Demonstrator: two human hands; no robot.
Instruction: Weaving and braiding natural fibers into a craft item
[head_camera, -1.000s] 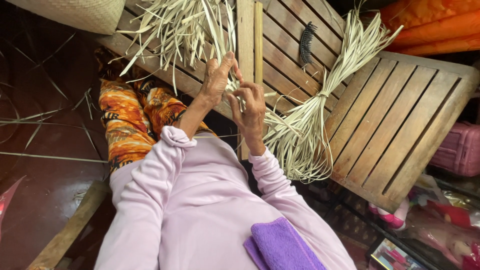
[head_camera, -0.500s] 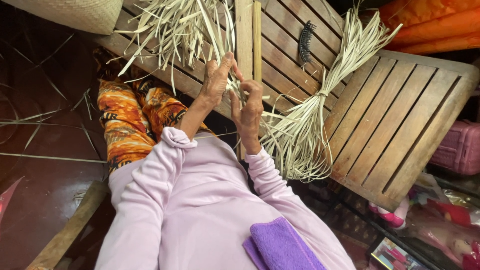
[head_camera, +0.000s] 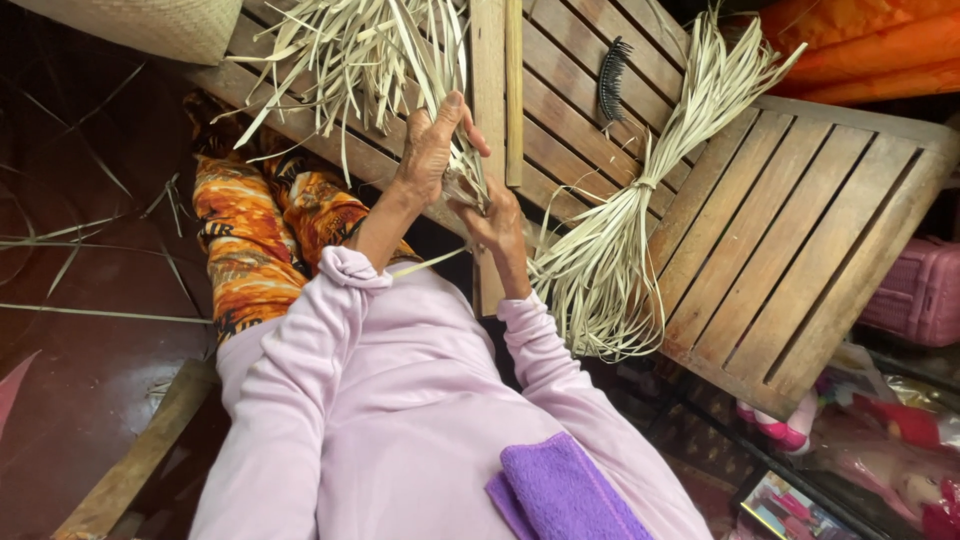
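Note:
My left hand (head_camera: 432, 148) is raised and grips a bunch of pale dried leaf strips (head_camera: 372, 52) that fan out over the slatted wooden table (head_camera: 800, 240). My right hand (head_camera: 492, 222) sits just below it, fingers curled around the lower end of the same strips. A second, tied bundle of strips (head_camera: 630, 200) lies across the table to the right of both hands. Both sleeves are pale lilac.
A black comb (head_camera: 610, 80) lies on the table beyond the hands. A woven mat edge (head_camera: 150, 25) shows top left. Orange patterned trousers (head_camera: 250, 240), a purple cloth (head_camera: 560, 495), a pink basket (head_camera: 915, 295) and loose strips on the dark red floor (head_camera: 90, 300) surround me.
My right hand has dropped and tucked in under my left hand, closing on the strips. My left hand has lifted slightly with the bunch.

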